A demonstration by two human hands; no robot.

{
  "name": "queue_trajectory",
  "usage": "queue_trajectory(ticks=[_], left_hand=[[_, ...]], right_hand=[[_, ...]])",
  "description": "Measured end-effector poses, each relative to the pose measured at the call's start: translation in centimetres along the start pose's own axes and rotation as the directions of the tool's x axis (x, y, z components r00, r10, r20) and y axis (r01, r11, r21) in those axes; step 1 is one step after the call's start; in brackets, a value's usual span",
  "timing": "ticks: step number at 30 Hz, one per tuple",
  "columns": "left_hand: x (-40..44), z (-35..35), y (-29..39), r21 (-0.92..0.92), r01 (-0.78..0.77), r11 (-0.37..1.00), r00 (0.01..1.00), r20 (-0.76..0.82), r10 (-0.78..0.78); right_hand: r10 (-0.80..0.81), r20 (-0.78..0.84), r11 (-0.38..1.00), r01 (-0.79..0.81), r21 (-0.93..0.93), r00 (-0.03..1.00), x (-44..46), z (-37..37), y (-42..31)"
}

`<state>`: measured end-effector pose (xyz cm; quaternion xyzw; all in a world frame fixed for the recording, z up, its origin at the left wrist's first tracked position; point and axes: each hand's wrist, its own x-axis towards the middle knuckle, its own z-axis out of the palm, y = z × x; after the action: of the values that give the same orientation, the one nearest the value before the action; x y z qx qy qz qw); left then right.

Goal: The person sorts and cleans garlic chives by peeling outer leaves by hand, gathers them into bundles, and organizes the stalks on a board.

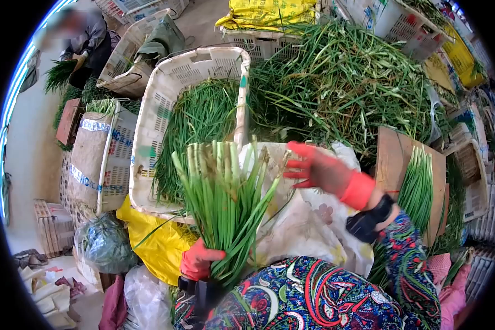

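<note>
My left hand, in a red glove, is closed around the lower, leafy part of a bunch of garlic chives. The bunch stands nearly upright, its pale stem ends uppermost, with brownish bits clinging among them. To the right of those ends is my right hand, also gloved in red and smeared by motion. Its fingers stretch left towards the stems, apart from one another, and I see nothing held in them. Behind the bunch, a white plastic crate holds loose green leaves.
A large heap of loose greens lies at the back right. Trimmed chives rest on a brown board at the right. A pale cloth covers my lap area. Far left, another person handles greens.
</note>
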<state>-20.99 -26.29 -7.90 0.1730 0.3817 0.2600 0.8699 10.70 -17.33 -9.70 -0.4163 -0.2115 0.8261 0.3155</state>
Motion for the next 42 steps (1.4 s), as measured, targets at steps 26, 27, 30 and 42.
queue_trajectory(ticks=[26, 27, 30, 42], left_hand=[[-0.2, 1.3, -2.7, -0.074, 0.002, 0.997, 0.992, -0.124, -0.011], [-0.1, 1.3, -2.7, -0.136, 0.003, 0.991, 0.993, -0.117, -0.019], [-0.2, 1.1, -3.0, -0.196, 0.053, 0.979, 0.993, -0.094, -0.073], [-0.5, 1.3, -3.1, -0.087, -0.028, 0.996, 0.979, -0.203, 0.009]], right_hand=[[-0.580, 0.276, 0.078, 0.390, -0.918, 0.767, 0.6, 7.5, 1.2], [-0.605, 0.311, 0.013, 0.400, -0.916, 0.733, 0.6, 7.4, 1.1], [-0.678, 0.406, -0.183, 0.393, -0.901, 0.613, 1.1, 6.8, 1.2], [-0.968, 0.145, -0.182, -0.169, -0.969, 0.206, 1.5, -3.8, -16.6]])
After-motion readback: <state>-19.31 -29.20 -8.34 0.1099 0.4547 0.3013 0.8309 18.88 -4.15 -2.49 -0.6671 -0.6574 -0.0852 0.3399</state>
